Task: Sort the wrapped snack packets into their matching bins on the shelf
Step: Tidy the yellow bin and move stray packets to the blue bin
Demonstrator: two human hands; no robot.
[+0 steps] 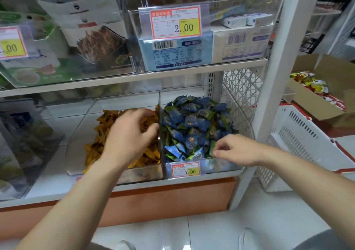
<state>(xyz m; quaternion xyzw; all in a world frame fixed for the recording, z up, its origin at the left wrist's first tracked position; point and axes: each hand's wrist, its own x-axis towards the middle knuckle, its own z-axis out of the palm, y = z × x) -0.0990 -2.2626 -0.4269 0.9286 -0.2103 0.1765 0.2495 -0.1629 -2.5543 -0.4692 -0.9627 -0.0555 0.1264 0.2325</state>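
Red-bordered price tags with yellow panels: upper tag (175, 22) on the upper clear bin (240, 55) reads "2.00", lower tag (186, 169) on the lower bin (221, 166) of blue packets (194, 122) reads "1.00", left tag (12, 43) shows ".00"; finer print illegible.

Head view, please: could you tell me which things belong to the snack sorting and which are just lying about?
Job: orange packets, blue-green packets, left clear bin, right clear bin, left hand, right hand.
Lying about: cardboard box, white basket, upper-shelf boxes, 2.00 price tag.
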